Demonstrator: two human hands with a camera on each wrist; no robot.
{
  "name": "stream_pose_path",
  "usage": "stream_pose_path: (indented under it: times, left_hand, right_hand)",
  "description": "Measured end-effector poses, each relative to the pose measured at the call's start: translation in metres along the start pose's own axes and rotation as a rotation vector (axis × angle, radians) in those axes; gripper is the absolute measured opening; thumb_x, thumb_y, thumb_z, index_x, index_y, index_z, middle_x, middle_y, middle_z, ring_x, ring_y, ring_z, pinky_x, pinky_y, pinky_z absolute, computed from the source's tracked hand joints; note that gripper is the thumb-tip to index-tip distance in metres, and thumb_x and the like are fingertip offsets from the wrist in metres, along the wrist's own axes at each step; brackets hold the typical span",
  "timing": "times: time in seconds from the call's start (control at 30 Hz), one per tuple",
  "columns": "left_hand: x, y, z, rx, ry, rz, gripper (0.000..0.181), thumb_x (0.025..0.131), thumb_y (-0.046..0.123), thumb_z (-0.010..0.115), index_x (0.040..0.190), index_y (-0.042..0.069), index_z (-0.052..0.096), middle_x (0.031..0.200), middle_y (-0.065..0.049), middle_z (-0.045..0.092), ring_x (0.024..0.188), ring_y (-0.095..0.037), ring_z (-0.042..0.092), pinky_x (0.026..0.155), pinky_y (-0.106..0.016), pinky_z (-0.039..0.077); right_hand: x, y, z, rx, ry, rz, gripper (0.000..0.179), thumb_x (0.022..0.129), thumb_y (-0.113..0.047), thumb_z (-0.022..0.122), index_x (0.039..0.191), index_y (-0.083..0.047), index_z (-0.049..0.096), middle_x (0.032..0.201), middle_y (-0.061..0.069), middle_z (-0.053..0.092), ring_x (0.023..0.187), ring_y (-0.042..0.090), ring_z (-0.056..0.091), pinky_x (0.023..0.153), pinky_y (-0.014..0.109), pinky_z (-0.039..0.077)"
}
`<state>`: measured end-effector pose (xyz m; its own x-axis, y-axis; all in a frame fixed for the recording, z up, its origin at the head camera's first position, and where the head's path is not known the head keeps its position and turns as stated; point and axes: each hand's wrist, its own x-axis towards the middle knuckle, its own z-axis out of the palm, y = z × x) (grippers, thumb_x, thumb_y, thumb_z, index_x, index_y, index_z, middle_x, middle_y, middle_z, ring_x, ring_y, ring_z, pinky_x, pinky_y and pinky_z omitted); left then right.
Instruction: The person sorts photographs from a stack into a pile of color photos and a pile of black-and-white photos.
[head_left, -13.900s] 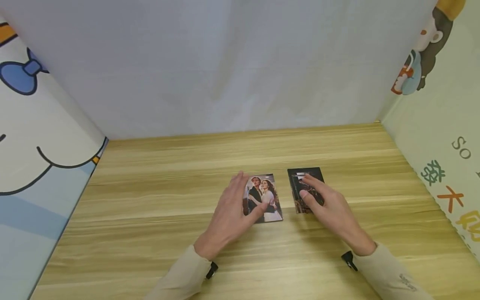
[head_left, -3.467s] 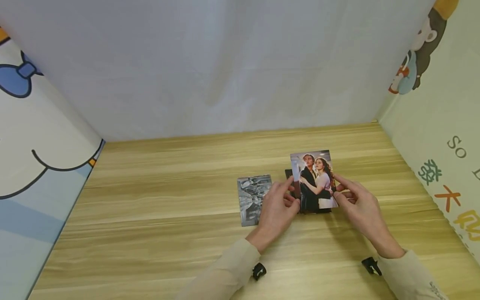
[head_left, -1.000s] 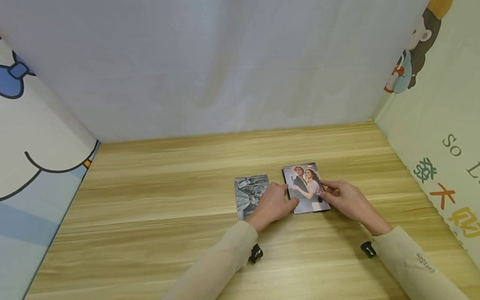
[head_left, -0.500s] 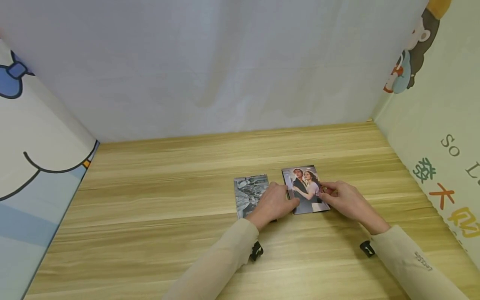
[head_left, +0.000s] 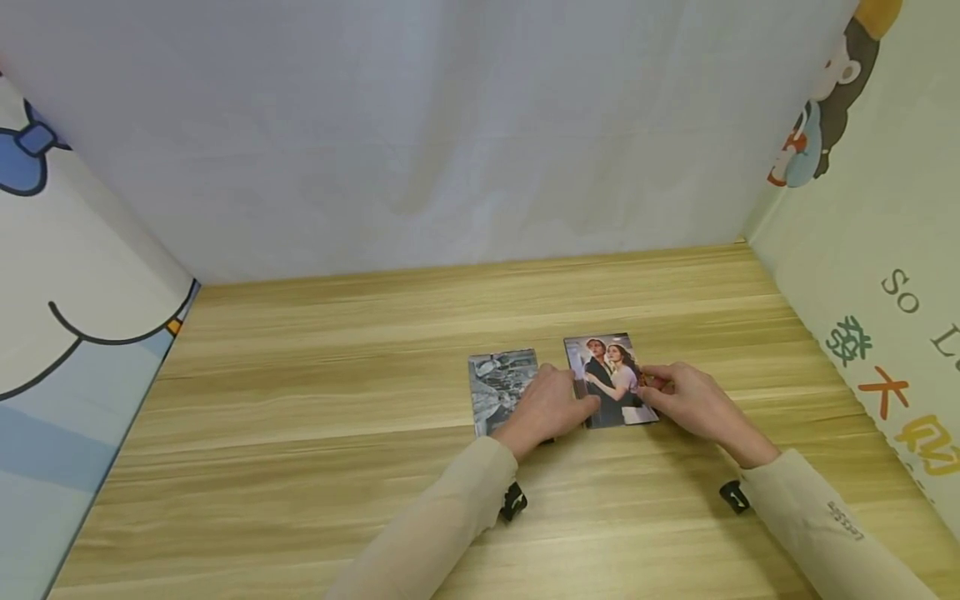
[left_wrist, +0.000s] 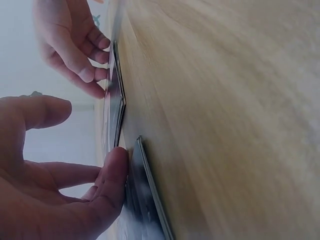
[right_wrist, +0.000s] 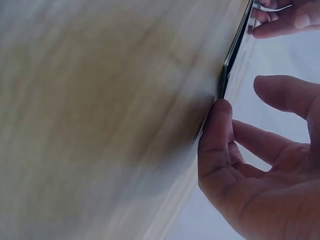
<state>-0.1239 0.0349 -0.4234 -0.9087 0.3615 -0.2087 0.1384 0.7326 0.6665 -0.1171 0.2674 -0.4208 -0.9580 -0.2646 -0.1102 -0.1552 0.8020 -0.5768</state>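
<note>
1. Head view: couple photo card lies face up right of centre on the wood-grain tabletop, its long side running near to far, dark edge showing along its left.
2. It tops a thin layered stack; layers readable in left wrist view, count not.
3. Left hand: fingers bent, fingertip against the stack's left edge; thumb lifted apart in wrist view. Not clenched, not clamped round anything.
4. Right hand: mirrors it at the right edge. Fingers bent, fingertip touching the side, thumb raised clear. No pinch that I can see.
5. Grey photo card lies just left of the stack, narrow gap between. My left hand covers its near right part; can't tell whether I touch it.
6. Beige sleeves on both arms, lettering on the right one; black fitting under each cuff.
7. Pale cloth backdrop at the far side; cartoon panel with blue bow at left; lettered panel with cartoon figure at right.
</note>
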Motion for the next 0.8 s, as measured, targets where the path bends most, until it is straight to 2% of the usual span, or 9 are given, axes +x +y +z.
stream_pose_path:
  times: [0.1,0.17,0.23,0.3,0.33,0.4,0.47,0.6,0.8]
  left_hand:
    - [-0.002,0.001,-0.001,-0.016,0.005,-0.003,0.033,0.096,0.034,0.067,0.08,0.006,0.062,0.094,-0.009,0.057,0.081,-0.021,0.049,0.063,-0.031,0.043]
    - [-0.005,0.002,-0.002,-0.037,0.019,-0.004,0.035,0.097,0.034,0.066,0.104,0.0,0.07,0.108,-0.013,0.063,0.093,-0.023,0.055,0.074,-0.033,0.05]
    - [-0.009,0.002,-0.003,-0.072,0.037,0.001,0.051,0.096,0.034,0.065,0.132,-0.002,0.064,0.122,-0.016,0.063,0.102,-0.025,0.058,0.084,-0.037,0.054]
    - [-0.013,0.002,-0.005,-0.115,0.062,0.01,0.064,0.096,0.033,0.065,0.149,0.0,0.052,0.13,-0.016,0.062,0.107,-0.024,0.059,0.091,-0.039,0.054]
    - [-0.015,0.001,-0.006,-0.135,0.077,0.018,0.067,0.096,0.032,0.065,0.152,0.0,0.049,0.132,-0.016,0.062,0.107,-0.023,0.06,0.093,-0.039,0.054]
    - [-0.018,-0.001,-0.007,-0.175,0.101,0.034,0.066,0.095,0.031,0.066,0.152,0.001,0.049,0.127,-0.013,0.064,0.101,-0.02,0.062,0.087,-0.036,0.055]
    - [-0.023,-0.002,-0.009,-0.2,0.127,0.049,0.065,0.096,0.031,0.066,0.152,0.002,0.049,0.127,-0.011,0.065,0.103,-0.02,0.064,0.086,-0.035,0.056]
    - [-0.032,-0.005,-0.012,-0.23,0.175,0.085,0.064,0.097,0.033,0.064,0.153,0.006,0.049,0.136,-0.01,0.063,0.118,-0.023,0.063,0.096,-0.04,0.055]
    - [-0.048,-0.011,-0.018,-0.234,0.247,0.119,0.062,0.1,0.038,0.06,0.154,0.01,0.049,0.149,-0.009,0.056,0.135,-0.028,0.054,0.11,-0.05,0.046]
  right_hand:
    - [-0.001,-0.001,-0.001,-0.003,0.011,0.003,0.051,0.097,-0.019,0.068,0.131,0.018,0.059,0.093,0.009,0.07,0.079,0.018,0.059,0.066,0.033,0.048]
    - [-0.002,-0.002,-0.001,0.0,0.024,0.007,0.052,0.097,-0.019,0.068,0.132,0.018,0.059,0.097,0.012,0.072,0.083,0.021,0.064,0.07,0.036,0.052]
    - [-0.004,-0.004,-0.002,0.012,0.042,0.013,0.053,0.098,-0.02,0.067,0.134,0.017,0.058,0.104,0.018,0.072,0.09,0.027,0.07,0.076,0.042,0.057]
    - [-0.006,-0.006,-0.002,0.032,0.064,0.019,0.052,0.099,-0.02,0.066,0.136,0.016,0.057,0.112,0.024,0.071,0.098,0.034,0.072,0.082,0.048,0.059]
    - [-0.007,-0.007,-0.002,0.039,0.075,0.023,0.052,0.099,-0.02,0.065,0.138,0.014,0.056,0.117,0.026,0.07,0.102,0.037,0.072,0.085,0.051,0.059]
    - [-0.01,-0.011,-0.003,0.05,0.098,0.024,0.052,0.101,-0.021,0.063,0.14,0.012,0.056,0.126,0.03,0.066,0.107,0.041,0.07,0.089,0.056,0.058]
    - [-0.013,-0.014,-0.004,0.058,0.121,0.021,0.052,0.102,-0.022,0.061,0.142,0.011,0.055,0.133,0.032,0.062,0.111,0.044,0.068,0.091,0.058,0.057]
    - [-0.017,-0.019,-0.005,0.082,0.16,0.01,0.051,0.105,-0.023,0.058,0.142,0.01,0.054,0.141,0.033,0.055,0.117,0.047,0.064,0.093,0.058,0.057]
    - [-0.022,-0.025,-0.003,0.115,0.197,0.008,0.052,0.107,-0.028,0.057,0.144,0.007,0.054,0.145,0.033,0.051,0.121,0.052,0.06,0.097,0.062,0.054]
